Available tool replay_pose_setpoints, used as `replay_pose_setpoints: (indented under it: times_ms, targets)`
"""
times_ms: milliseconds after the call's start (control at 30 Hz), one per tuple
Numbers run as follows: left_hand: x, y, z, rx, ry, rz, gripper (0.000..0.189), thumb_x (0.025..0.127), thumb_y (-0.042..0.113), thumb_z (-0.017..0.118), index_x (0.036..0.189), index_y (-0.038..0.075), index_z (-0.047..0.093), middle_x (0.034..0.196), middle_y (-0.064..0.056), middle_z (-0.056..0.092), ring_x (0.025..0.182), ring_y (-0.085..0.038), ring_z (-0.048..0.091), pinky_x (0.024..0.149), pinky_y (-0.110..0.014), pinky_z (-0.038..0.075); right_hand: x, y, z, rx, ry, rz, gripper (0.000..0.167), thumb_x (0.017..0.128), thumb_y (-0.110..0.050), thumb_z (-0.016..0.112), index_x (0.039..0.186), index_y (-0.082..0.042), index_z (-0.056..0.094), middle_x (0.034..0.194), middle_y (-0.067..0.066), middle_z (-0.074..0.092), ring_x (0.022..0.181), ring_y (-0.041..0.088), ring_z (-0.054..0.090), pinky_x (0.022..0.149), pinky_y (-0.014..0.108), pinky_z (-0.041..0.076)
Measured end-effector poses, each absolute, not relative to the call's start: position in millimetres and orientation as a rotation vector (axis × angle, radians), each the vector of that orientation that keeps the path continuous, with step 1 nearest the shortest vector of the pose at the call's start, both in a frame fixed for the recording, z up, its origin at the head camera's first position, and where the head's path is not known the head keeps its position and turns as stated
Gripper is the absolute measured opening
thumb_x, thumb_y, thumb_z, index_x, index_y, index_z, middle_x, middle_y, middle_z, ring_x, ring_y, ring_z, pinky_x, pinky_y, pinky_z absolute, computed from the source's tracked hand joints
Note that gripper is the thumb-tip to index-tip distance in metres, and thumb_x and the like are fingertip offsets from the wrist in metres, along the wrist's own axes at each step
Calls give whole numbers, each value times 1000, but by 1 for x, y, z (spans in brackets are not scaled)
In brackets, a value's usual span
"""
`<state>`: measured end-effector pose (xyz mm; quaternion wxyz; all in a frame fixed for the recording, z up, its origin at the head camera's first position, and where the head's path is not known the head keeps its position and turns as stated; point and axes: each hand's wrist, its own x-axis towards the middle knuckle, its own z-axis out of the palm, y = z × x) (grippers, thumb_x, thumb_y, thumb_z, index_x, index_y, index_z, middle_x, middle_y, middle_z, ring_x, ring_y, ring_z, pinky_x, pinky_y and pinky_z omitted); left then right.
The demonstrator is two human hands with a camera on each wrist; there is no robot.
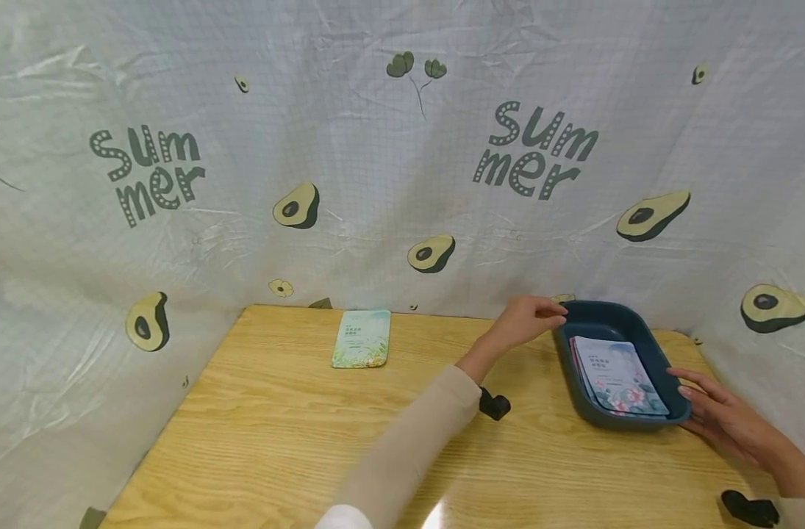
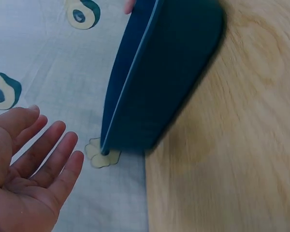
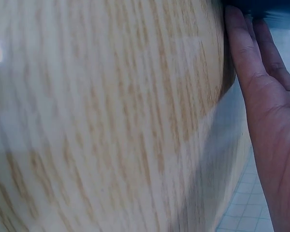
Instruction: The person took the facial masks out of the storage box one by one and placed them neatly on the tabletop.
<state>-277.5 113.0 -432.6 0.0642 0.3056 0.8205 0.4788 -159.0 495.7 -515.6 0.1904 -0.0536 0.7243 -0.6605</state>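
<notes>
A dark blue plastic basin (image 1: 647,330) with rounded corners sits at the right rear of the table. Inside lie several flat sachets, the top one (image 1: 617,375) white with pink flowers. My right hand (image 1: 739,422) holds the basin's right side, one fingertip over the rim and other fingers low along the outer wall. At the far left corner is my left hand (image 1: 524,321), its fingers loosely extended and close to the rim. The left wrist view shows that hand (image 2: 36,169) apart from the basin (image 2: 169,72), with nothing in it.
A green-and-white sachet (image 1: 362,338) lies alone near the table's back edge, left of the basin. Behind the wooden table (image 1: 276,426) hangs a pale avocado-print cloth (image 1: 349,147). Each wrist wears a black camera strap (image 1: 493,404).
</notes>
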Motion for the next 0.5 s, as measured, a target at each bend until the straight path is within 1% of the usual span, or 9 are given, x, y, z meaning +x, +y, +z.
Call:
replay_pose_setpoints:
  times_ms: [167, 267, 333, 433, 500]
  targets:
    - [-278, 146, -438, 901, 2479, 1396, 26, 101, 26, 67, 122, 13, 75, 108, 9, 72, 90, 1, 60, 74, -8, 49, -157, 500, -516, -169, 2081, -1814, 43, 114, -19, 35, 155, -33, 36, 128, -23, 34, 109, -9, 57, 87, 23, 58]
    - [-277, 166, -441, 903, 2491, 1350, 25, 101, 28, 67, 122, 17, 76, 109, 12, 72, 92, 3, 59, 75, -6, 48, -155, 502, -515, -197, 2105, -1787, 45, 114, -19, 34, 158, -30, 31, 137, -19, 30, 111, -13, 54, 88, 21, 58]
    - [-275, 178, -443, 923, 2497, 1322, 25, 101, 28, 66, 122, 18, 75, 110, 12, 73, 94, 4, 60, 76, -6, 47, -155, 501, -515, -208, 2111, -1769, 46, 114, -19, 32, 159, -28, 28, 141, -15, 25, 113, -15, 52, 89, 21, 57]
    - [-273, 192, -446, 931, 2503, 1272, 27, 102, 28, 65, 125, 18, 74, 113, 11, 73, 97, 4, 61, 79, -5, 47, -156, 499, -515, -217, 2105, -1758, 46, 114, -19, 31, 159, -27, 27, 141, -16, 25, 114, -14, 52, 90, 21, 57]
    - [-271, 201, -447, 926, 2523, 1211, 29, 102, 27, 65, 128, 18, 72, 114, 11, 73, 99, 4, 61, 81, -5, 46, -156, 497, -515, -237, 2059, -1788, 45, 114, -18, 30, 158, -28, 29, 137, -19, 31, 115, -10, 55, 91, 22, 57]
